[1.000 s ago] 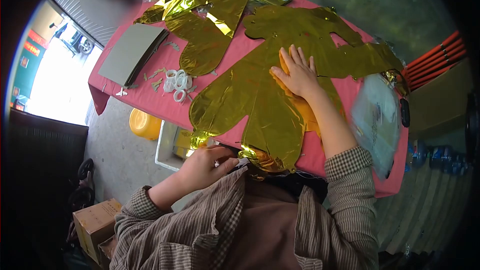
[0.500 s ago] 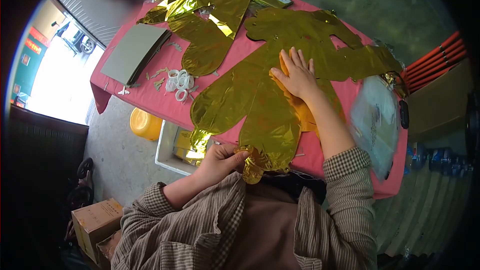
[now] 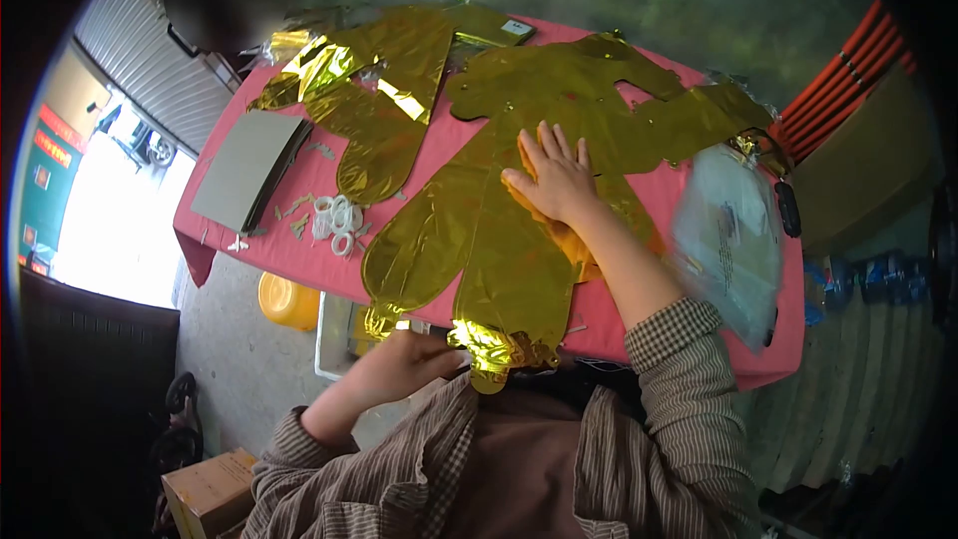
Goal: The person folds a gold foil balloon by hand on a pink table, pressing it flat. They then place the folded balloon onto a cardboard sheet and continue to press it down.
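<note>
A large flat gold foil sheet [image 3: 519, 230] with rounded lobes lies over the pink-covered table [image 3: 424, 180]. My right hand [image 3: 555, 180] rests on it with fingers spread, over an orange cloth [image 3: 581, 252]. At the table's near edge my left hand [image 3: 411, 364] is closed beside the crinkled lower tip of the foil [image 3: 487, 349]; its fingertips are partly hidden, and what they grip cannot be made out. Another gold foil piece [image 3: 377, 155] lies farther left.
Left on the table are a grey board stack [image 3: 246, 168], white rings [image 3: 337, 220] and small scraps. A clear plastic bag [image 3: 733, 240] lies right. Below stand a yellow basin [image 3: 287, 301], white box [image 3: 327, 334] and carton [image 3: 210, 489].
The view has shifted, so the far table items sit lower. My left hand has moved down and left from the foil's tip. My right hand still lies flat on the orange cloth.
</note>
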A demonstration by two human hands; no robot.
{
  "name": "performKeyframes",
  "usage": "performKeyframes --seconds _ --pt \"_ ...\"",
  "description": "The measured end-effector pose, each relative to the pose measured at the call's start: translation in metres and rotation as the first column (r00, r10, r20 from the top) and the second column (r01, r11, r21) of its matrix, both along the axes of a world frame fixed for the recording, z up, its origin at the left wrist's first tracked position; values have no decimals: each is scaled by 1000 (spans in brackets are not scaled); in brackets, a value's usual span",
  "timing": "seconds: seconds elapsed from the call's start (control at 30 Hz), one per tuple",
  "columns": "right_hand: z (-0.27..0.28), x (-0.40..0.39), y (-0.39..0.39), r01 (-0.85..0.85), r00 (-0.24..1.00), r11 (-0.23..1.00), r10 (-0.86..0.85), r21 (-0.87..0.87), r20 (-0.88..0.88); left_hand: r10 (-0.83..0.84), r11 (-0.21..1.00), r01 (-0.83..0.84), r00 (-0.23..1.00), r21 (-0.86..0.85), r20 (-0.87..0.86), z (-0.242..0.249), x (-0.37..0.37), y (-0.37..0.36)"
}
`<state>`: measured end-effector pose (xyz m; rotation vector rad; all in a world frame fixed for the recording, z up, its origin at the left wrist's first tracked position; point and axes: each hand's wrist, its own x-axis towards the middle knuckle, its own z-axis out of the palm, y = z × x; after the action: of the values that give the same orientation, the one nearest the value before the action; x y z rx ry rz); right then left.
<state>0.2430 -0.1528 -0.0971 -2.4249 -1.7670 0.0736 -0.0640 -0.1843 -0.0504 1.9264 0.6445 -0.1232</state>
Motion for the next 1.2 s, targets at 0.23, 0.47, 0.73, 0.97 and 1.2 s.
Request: performKeyframes --seconds 0.23,0.47,0.73,0.97,1.2 --pt "-1 0 2 2 1000 1000 -3 13 11 -266 963 245 935 114 236 86 32 56" --pt "-1 0 0 7 1000 1000 -7 23 12 -302 809 112 921 577 245 4 166 128" --pt "1 -1 3 37 999 999 -37 -11 1 -186 733 -172 880 658 437 -39 198 139" --pt "3 -1 4 35 999 999 -34 -41 17 -200 677 -244 847 694 492 -48 197 141" --pt "1 2 6 59 997 998 -58 9 -58 -203 648 -215 876 731 437 -51 198 143"
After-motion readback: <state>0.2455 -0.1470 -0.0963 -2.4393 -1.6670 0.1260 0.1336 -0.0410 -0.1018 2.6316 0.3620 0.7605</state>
